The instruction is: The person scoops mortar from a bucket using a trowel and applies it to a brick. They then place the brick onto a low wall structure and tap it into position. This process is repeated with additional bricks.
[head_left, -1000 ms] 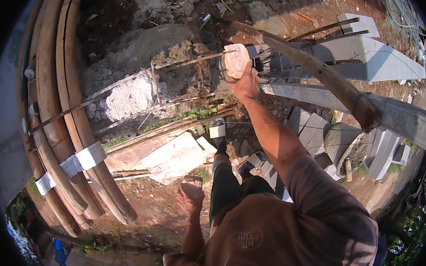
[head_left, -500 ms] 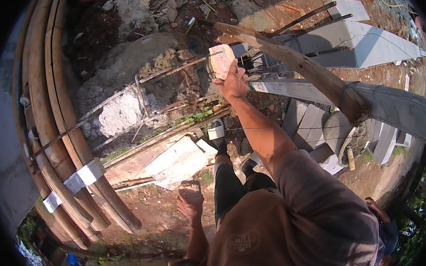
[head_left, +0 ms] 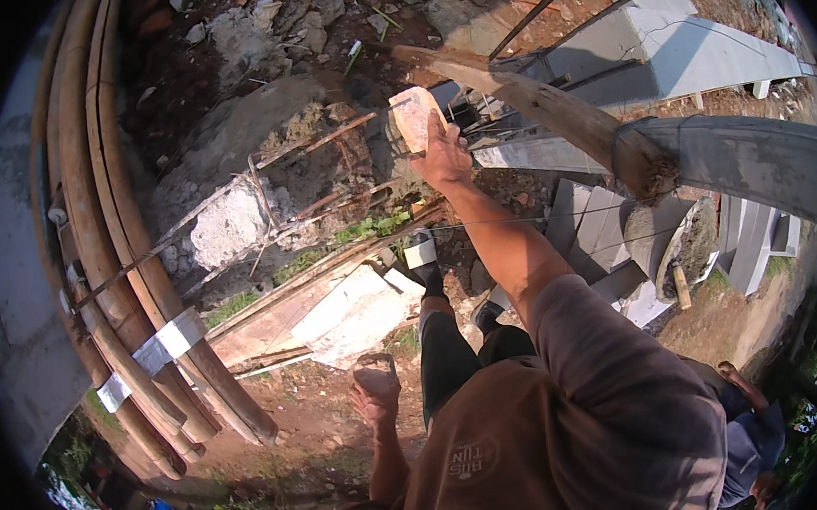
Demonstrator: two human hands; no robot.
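Observation:
My right arm reaches far forward, and my right hand (head_left: 444,161) is closed around a pale orange brick (head_left: 415,120). That brick is held beside the end of a thin rusty steel bar (head_left: 341,131), part of a long reinforcement cage; whether they touch I cannot tell. Lower down, near my left hip, my left hand (head_left: 377,404) grips a grey-brown block (head_left: 376,375), perhaps a piece of brick, its near side covered by the fingers. Under the bars lies a whitish lump of rubble (head_left: 228,226).
Bamboo poles (head_left: 112,181) bound with white wrapping stand at left. A wooden pole (head_left: 530,100) slants across a grey beam (head_left: 734,161), above stacked grey slabs (head_left: 589,228) and a mortar-covered pan (head_left: 688,250). A thin wire crosses my right forearm. Another person (head_left: 747,421) is behind at right.
The view has shifted slightly. The orange brick has tilted a little in my right hand, whose fingers now lie along its side. My left hand still holds its block, turned somewhat.

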